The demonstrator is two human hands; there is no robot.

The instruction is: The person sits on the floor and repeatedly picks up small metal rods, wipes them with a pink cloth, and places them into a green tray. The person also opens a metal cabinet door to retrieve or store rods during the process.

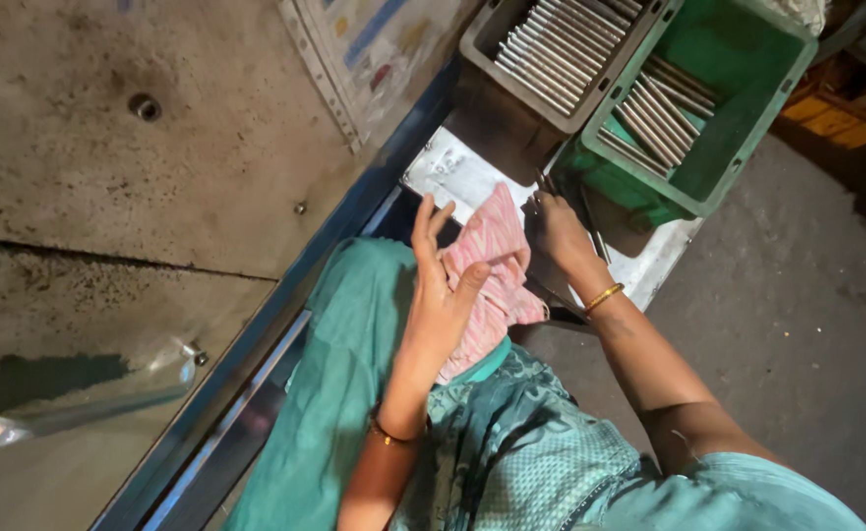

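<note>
Left hand [440,295] spread loose by pink cloth [492,265]; right hand [556,231] grip pinches rods [590,226] before green crate [738,108].

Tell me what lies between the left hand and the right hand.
In the head view, a pink striped cloth lies between the left hand and the right hand; the left hand's fingers touch it.

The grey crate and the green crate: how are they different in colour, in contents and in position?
The grey crate is dull grey; the green crate is bright green. The grey crate is packed side to side with metal rods; the green crate holds fewer rods, with bare floor showing. The grey crate lies left of the green crate, edges adjoining. Both are open-topped plastic bins holding similar thin rods.
</note>
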